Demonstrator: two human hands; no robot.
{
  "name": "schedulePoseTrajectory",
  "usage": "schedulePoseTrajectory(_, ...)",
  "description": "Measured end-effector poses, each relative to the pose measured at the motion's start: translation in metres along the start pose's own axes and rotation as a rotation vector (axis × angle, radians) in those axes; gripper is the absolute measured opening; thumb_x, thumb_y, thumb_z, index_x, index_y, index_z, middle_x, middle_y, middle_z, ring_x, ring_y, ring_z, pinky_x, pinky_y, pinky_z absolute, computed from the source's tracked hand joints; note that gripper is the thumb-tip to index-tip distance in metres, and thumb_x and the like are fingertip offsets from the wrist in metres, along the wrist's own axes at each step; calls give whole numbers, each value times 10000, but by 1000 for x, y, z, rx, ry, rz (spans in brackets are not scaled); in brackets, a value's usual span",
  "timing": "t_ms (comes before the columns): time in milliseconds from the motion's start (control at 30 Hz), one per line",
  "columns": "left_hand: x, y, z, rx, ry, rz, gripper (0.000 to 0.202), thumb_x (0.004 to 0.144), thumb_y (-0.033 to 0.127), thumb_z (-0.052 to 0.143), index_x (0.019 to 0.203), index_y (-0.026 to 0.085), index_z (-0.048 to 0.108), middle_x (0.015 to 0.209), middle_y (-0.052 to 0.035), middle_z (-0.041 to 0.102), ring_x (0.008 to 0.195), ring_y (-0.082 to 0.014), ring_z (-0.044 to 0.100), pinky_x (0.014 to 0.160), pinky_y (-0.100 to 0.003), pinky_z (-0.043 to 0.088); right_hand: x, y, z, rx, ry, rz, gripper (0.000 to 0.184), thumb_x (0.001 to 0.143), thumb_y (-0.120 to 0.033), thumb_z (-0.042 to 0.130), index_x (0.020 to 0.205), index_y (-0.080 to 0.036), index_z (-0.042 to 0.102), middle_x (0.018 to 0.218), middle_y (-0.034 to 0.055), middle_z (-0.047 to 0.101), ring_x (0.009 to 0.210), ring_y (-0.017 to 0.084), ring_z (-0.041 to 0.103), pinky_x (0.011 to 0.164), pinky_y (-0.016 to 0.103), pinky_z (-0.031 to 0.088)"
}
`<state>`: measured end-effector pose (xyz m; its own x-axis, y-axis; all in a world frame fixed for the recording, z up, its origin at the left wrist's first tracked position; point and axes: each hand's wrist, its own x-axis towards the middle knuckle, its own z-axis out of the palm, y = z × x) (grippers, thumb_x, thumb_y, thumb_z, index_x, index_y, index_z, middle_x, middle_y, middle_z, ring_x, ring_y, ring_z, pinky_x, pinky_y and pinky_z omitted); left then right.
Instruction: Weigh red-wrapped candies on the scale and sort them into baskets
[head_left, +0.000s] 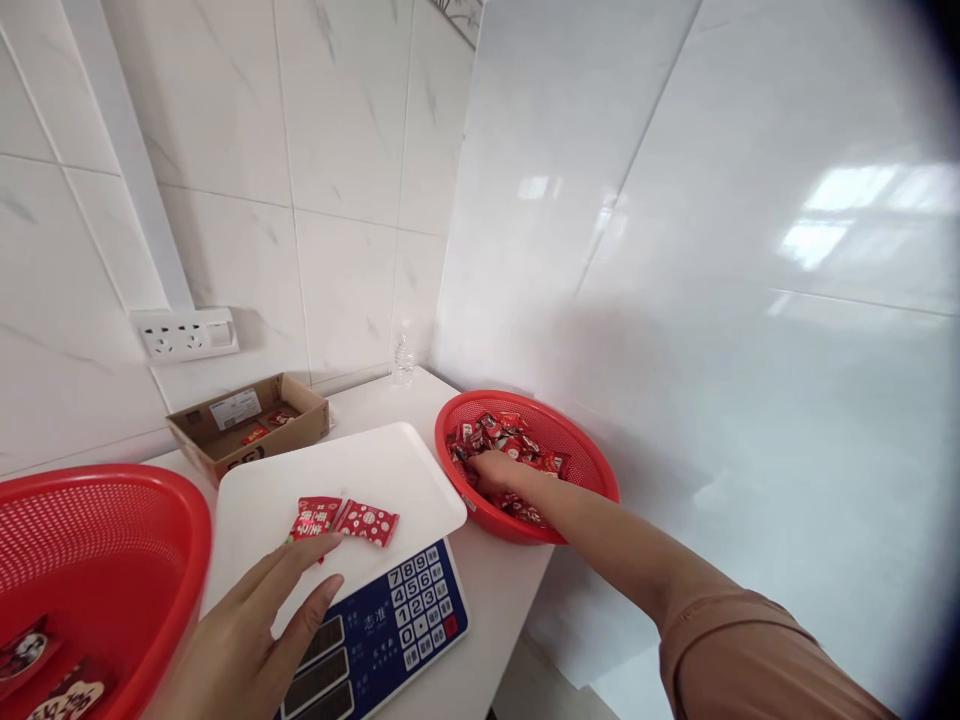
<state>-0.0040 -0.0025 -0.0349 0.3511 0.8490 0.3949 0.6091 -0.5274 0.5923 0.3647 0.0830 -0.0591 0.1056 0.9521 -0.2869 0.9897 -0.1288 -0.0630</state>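
My left hand point(259, 610) is over the front of the white weighing tray, thumb and fingers apart and nothing in its grasp. Just beyond its fingertips, two small red snack packets point(367, 522) lie side by side on the tray point(300, 470) of a digital scale point(390, 630). My right hand point(496, 470) reaches into the right red plastic basket point(570, 430), down among many red snack packets point(517, 440). Its fingers are mostly hidden there, so I cannot see whether they grip a packet.
Another red basket point(172, 510) stands at the left with a few packets at its bottom. Behind the scale is an open cardboard box point(300, 425) holding a few red packets. A clear plastic bottle point(403, 358) stands in the corner. Tiled walls border the white table point(480, 590).
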Motion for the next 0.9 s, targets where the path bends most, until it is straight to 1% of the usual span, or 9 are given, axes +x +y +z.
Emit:
schedulePoseTrajectory(133,4,9,-3,-54,4,-50,332,846,567,522,1075,379,672,1110,33,748,915,-182,737,606,-170,573,-4,1,-13,122,13,27,309,933,-335,582,1208,-194,591,1237,86,606,1032,212,624,866,422,537)
schedulePoseTrajectory(233,4,18,-4,-104,30,-121,363,828,604,508,1014,356,696,1062,23,763,923,-196,735,600,-184,577,-13,8,-31,284,116,30,312,932,-337,582,1206,-189,591,1236,85,606,1032,215,623,868,426,536)
schedulePoseTrajectory(367,5,20,-3,-131,-11,-188,393,816,629,501,1033,364,695,1105,22,749,989,-210,716,658,-213,585,-35,14,-58,592,269,5,296,919,-342,597,1154,-163,605,1158,76,635,984,208,634,846,420,535)
schedulePoseTrajectory(500,2,21,0,-258,-96,-277,438,807,651,509,1062,341,685,1201,-4,709,1157,-247,632,841,-279,570,-66,-10,-68,961,340,-83,222,837,-331,632,1019,-207,604,961,30,687,912,204,657,833,366,521)
schedulePoseTrajectory(633,-3,35,2,-584,-218,-351,455,845,598,529,1173,297,624,1237,-58,664,1161,-245,602,903,-323,550,-100,-66,-53,1272,237,-239,261,768,-410,610,958,-239,562,800,-10,672,746,183,666,708,335,530)
schedulePoseTrajectory(667,-3,40,3,-695,-208,-350,479,848,586,539,1221,291,590,1222,-70,658,1104,-235,622,880,-330,559,-108,-81,-47,1350,182,-287,266,733,-416,638,917,-242,557,749,-27,654,675,164,647,653,312,519)
schedulePoseTrajectory(733,-3,49,3,-917,-135,-343,553,838,565,577,1307,281,514,1205,-87,643,971,-209,647,791,-326,581,-122,-110,-34,1601,-26,-416,284,657,-361,750,814,-226,555,638,-52,613,562,123,588,569,259,464)
schedulePoseTrajectory(800,-2,57,1,-1080,-46,-372,598,818,527,632,1336,272,477,1155,-85,653,842,-176,657,674,-287,581,-133,-135,-25,1679,-205,-534,287,664,-338,791,794,-221,563,634,-55,621,558,104,580,563,234,438)
schedulePoseTrajectory(900,0,61,-2,-1159,11,-441,484,822,442,668,1240,242,525,894,-29,695,640,-137,661,579,-246,547,-143,-158,-17,1671,-353,-628,247,745,-351,770,841,-236,574,664,-55,630,619,107,611,624,247,469)
